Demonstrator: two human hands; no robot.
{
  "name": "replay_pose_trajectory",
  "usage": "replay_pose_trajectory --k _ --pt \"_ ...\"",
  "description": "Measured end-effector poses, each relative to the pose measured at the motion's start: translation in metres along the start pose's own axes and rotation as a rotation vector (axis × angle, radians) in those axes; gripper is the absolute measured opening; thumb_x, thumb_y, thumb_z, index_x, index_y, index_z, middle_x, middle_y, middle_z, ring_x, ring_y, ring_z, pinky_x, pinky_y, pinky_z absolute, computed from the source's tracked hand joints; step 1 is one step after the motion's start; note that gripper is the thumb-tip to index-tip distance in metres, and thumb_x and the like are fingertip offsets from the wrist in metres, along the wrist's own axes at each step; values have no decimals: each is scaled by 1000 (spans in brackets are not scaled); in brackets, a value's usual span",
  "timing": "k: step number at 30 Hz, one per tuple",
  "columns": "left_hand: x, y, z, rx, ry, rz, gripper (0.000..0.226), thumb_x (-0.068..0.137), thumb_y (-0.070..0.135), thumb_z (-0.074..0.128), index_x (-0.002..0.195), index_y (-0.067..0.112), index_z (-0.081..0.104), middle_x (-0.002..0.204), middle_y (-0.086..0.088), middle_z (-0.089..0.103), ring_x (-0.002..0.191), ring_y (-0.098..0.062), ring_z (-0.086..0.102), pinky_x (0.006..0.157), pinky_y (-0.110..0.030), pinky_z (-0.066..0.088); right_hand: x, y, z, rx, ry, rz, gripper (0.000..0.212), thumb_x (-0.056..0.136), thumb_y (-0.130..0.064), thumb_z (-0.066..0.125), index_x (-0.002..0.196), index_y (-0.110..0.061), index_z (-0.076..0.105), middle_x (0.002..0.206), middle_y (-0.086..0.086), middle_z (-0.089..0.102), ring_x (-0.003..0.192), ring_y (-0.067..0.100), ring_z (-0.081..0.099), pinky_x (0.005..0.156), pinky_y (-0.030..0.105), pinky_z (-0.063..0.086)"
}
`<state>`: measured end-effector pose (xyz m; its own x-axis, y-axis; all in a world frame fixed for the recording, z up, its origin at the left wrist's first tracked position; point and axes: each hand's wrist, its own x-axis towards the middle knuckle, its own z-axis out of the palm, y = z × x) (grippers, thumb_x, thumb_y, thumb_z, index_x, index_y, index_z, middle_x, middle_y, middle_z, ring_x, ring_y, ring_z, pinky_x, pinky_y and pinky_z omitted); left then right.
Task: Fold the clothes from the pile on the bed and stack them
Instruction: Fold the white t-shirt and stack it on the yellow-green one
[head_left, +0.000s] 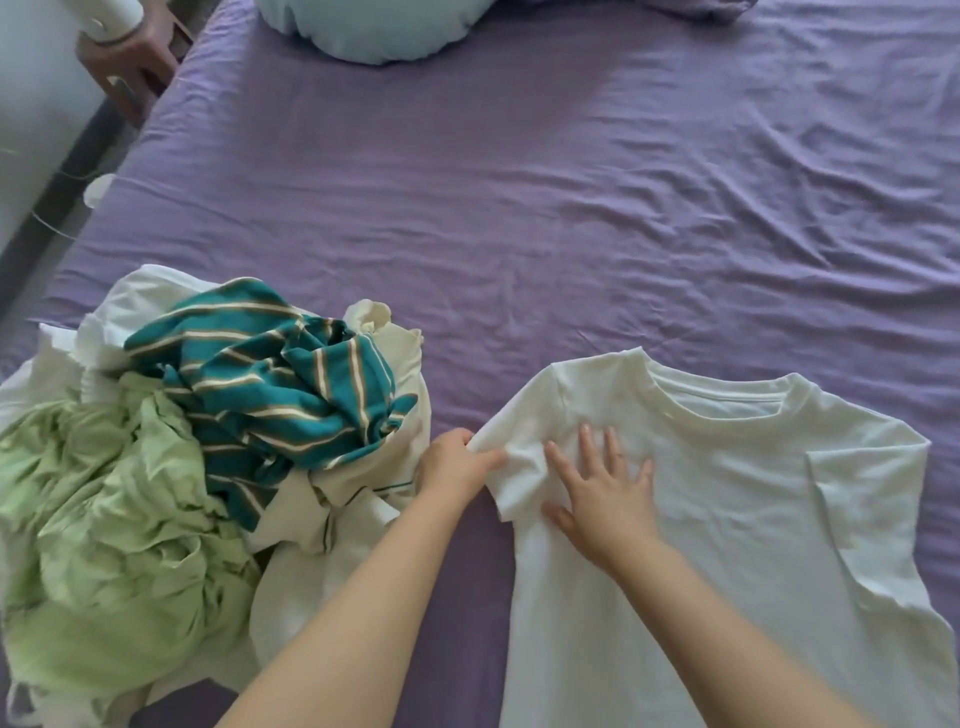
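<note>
T-shirt (727, 519), white, is laid flat on the bed (519, 208), right of the clothes pile (182, 441). Its sleeve is pinched by the left hand (457, 462); right hand (602, 493) is spread flat on it.

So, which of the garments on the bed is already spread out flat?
The white T-shirt on the right: it lies flat on the purple sheet under both hands, while the striped teal garment and the light green one are crumpled in the pile.

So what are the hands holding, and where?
The left hand pinches the white T-shirt by its sleeve edge. The right hand holds nothing; it presses flat on the shirt's chest.
</note>
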<state>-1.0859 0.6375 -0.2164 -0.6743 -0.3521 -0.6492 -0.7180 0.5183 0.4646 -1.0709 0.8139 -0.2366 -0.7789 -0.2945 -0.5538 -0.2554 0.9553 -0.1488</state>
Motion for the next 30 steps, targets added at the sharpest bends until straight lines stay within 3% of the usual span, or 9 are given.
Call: replay_pose_trajectory --k 4,9,13,17,20,22,24,26,30 --pt "-13 7 5 -120 46 57 26 78 28 67 67 19 45 70 3 54 75 -25 54 55 -28 39 1 -3 -2 -10 -8 21 73 92 -59 35 146 -42 -11 158 4 -18 143 30 -21 109 62 5" --pt "-29 37 20 -311 -60 155 27 81 28 67 77 9 48 74 -3 53 80 -35 63 75 -51 54 -30 17 -1 166 118 100 66 96 -45 39 150 -29 4 159 2 2 146 21 0 115 38 11" --pt "-42 58 47 -329 -186 250 20 82 35 69 89 17 63 71 3 55 70 -19 57 75 -42 55 -68 42 9 208 148 171 58 96 -38 40 148 -25 17 159 2 5 146 19 3 114 34 15" --pt "-44 51 68 -53 19 475 21 93 16 55 106 14 71 95 -7 58 94 -21 55 85 -34 45 -100 59 24 187 114 203 56 95 -35 46 146 -23 27 158 5 10 146 22 7 111 36 24" --pt "-40 37 79 309 94 592 32 96 14 48 121 24 63 131 -4 48 122 -23 39 95 -33 39 -117 67 35 131 181 184 62 61 -21 85 119 -11 64 132 21 54 122 38 53 90 48 49" --pt "-33 28 88 565 45 628 42 98 18 42 136 37 45 154 0 25 141 -20 17 111 -38 21 -124 70 44 67 207 173 68 44 -19 92 108 -11 71 117 20 65 106 39 63 77 54 52" --pt "-25 23 95 754 -1 599 56 101 19 33 148 43 14 160 7 -2 147 -21 -8 115 -50 -2 -127 74 53 33 205 137 71 45 -23 92 112 -14 70 119 18 64 108 39 62 79 59 49" --pt "-18 21 97 873 -34 555 60 103 24 27 148 43 -8 159 9 -14 145 -22 -19 112 -57 -9 -130 80 62 9 217 126 71 48 -27 91 115 -17 69 122 17 63 111 39 60 80 62 47" --pt "-29 29 98 895 -69 474 66 96 54 32 150 38 -4 159 5 -15 144 -25 -20 111 -60 -7 -148 89 67 11 145 121 67 72 -35 76 135 -25 52 145 16 42 133 40 38 98 61 36"
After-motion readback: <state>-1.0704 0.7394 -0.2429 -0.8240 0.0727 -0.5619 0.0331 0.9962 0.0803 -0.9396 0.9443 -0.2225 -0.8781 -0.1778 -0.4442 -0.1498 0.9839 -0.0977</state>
